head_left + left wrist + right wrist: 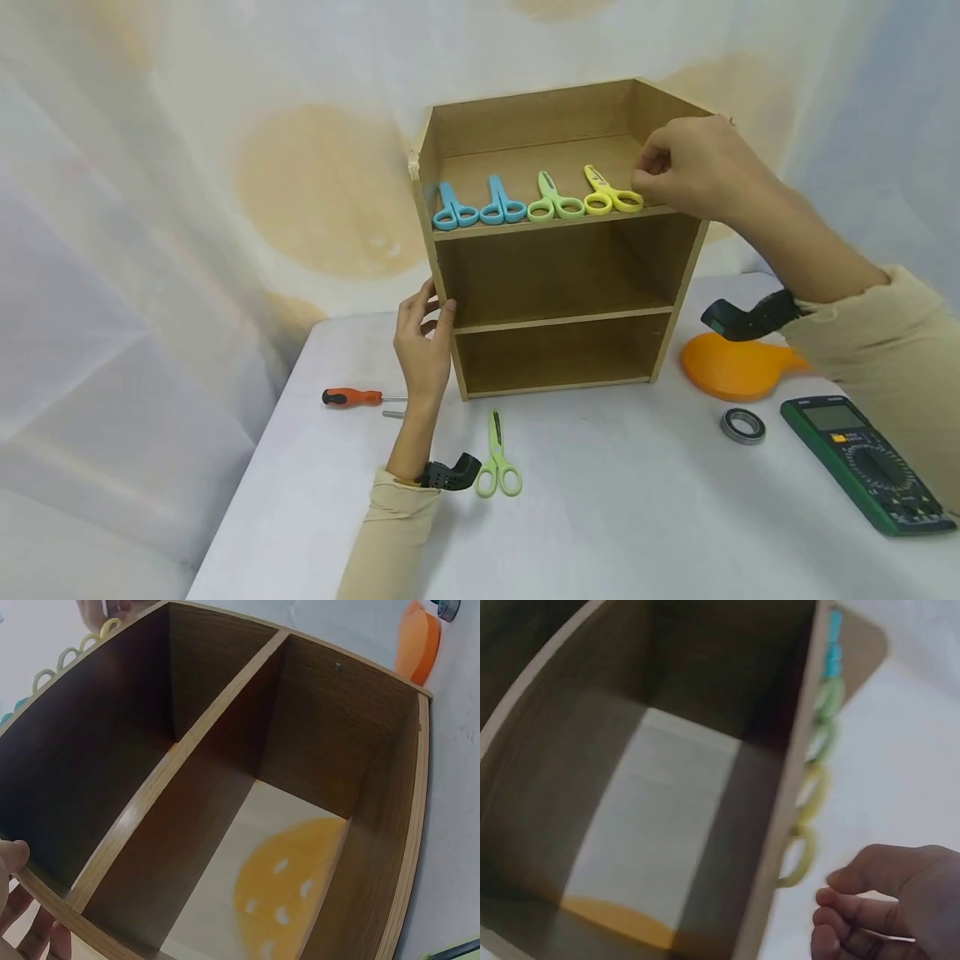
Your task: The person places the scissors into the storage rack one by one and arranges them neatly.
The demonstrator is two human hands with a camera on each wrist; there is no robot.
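Observation:
A wooden shelf unit (pixel 558 321) with three levels stands on the white table. Its top shelf holds two blue scissors (pixel 480 207), a green pair (pixel 553 202) and a yellow pair (pixel 609 197), handles to the front. My right hand (pixel 648 171) hovers just right of the yellow pair with its fingers loosely curled and holding nothing. The right wrist view shows the right hand (pixel 885 900) apart from the yellow handles (pixel 810 802). My left hand (pixel 435 312) grips the unit's left side panel, thumb on the front edge. Another green pair of scissors (pixel 497 462) lies on the table before the unit.
An orange-handled screwdriver (pixel 352 397) lies left of the unit. To the right are an orange paddle (pixel 731 367), a metal bearing ring (pixel 742 425) and a green multimeter (pixel 870 462). A pale curtain hangs behind. The table's left edge runs close to my left arm.

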